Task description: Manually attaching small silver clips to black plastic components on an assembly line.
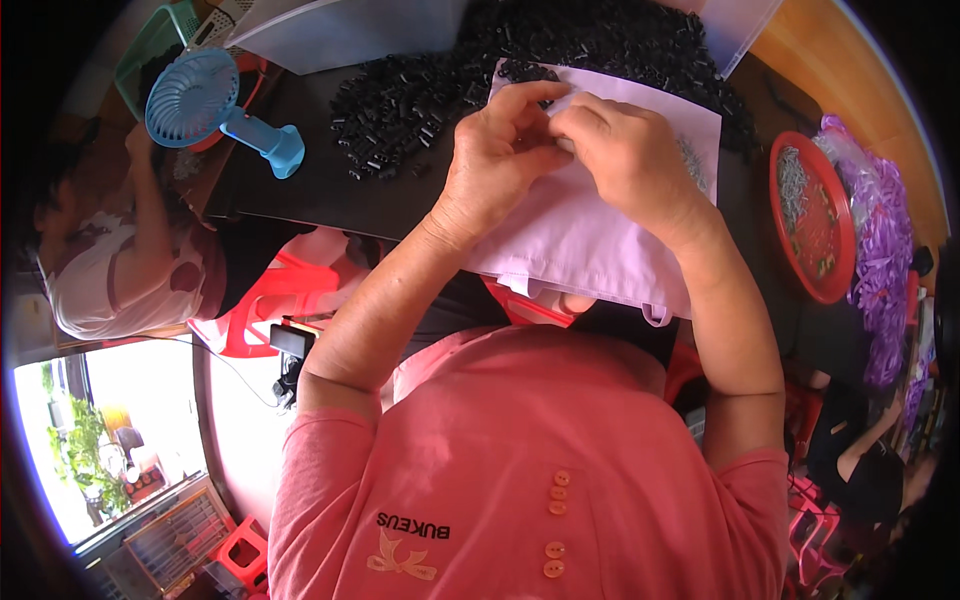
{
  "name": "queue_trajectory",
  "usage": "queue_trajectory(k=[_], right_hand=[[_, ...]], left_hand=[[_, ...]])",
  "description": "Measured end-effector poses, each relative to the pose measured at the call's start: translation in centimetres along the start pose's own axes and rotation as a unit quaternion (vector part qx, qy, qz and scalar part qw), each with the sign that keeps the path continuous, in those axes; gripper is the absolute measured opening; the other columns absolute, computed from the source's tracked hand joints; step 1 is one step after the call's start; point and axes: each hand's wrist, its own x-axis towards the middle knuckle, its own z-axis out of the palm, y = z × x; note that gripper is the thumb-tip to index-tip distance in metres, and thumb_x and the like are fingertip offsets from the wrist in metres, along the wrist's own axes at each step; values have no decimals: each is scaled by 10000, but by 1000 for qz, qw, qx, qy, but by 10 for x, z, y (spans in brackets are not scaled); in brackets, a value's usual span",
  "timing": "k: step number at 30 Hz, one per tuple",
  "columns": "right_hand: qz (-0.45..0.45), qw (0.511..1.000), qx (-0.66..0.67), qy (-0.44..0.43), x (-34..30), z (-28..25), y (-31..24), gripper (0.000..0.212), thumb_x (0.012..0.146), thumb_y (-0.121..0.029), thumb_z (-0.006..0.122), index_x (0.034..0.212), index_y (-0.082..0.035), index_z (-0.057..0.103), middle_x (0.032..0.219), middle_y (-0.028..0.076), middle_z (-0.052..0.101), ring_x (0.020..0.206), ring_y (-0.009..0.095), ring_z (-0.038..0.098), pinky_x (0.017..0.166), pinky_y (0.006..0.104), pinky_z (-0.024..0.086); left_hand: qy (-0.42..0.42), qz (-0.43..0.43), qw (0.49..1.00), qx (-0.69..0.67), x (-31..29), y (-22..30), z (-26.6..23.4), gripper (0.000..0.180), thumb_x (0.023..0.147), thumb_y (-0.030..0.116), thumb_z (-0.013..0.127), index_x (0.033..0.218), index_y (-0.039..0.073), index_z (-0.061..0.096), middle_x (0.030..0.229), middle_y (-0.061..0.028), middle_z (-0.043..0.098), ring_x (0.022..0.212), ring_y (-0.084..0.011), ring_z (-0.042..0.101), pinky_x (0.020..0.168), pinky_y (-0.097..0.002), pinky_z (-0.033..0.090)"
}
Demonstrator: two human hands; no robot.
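My left hand (500,150) and my right hand (628,160) meet over a lilac cloth bag (600,240) spread along the table edge. Both have thumb and fingers pinched together, fingertips nearly touching. Whatever lies between them is too small and too covered to make out. A few black parts (525,72) rest on the cloth's far left corner, beyond my left hand. To the right of my right hand, thin silvery pieces (692,160) lie scattered on the cloth. The bag's strap loops (656,315) hang over the near edge.
A large heap of small black cylindrical parts (400,110) covers the far table. Behind it stands a translucent bin (340,35). A blue fan (215,105) is at left, near a seated person (130,260). At right are a red basin (840,270) with silvery pieces and purple strips (882,270).
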Motion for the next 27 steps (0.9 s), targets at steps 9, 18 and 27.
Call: queue_trajectory(k=[9, 18, 27], right_hand=[[92, 984, 151, 8, 0, 7, 3, 173, 785, -13, 614, 948, -70, 631, 895, 93, 668, 777, 317, 654, 654, 401, 515], [67, 991, 94, 63, 1, 17, -1, 217, 702, -15, 675, 899, -75, 608, 806, 73, 599, 717, 276, 632, 618, 378, 505], [72, 990, 88, 78, 2, 19, -2, 233, 712, 43, 685, 918, -38, 612, 815, 73, 628, 700, 219, 656, 621, 314, 526]], left_hand=[[21, -51, 996, -72, 0, 9, -7, 507, 758, -109, 683, 1244, -12, 576, 873, -63, 690, 640, -95, 595, 517, -210, 447], [54, -105, 968, -223, 6, 3, -11, 382, 762, -39, 744, 1119, -53, 608, 779, -64, 660, 603, -111, 595, 461, -222, 434], [29, -138, 972, -186, 5, -5, -15, 92, 823, 57, 733, 860, -1, 673, 719, -39, 651, 573, -91, 579, 461, -216, 410]])
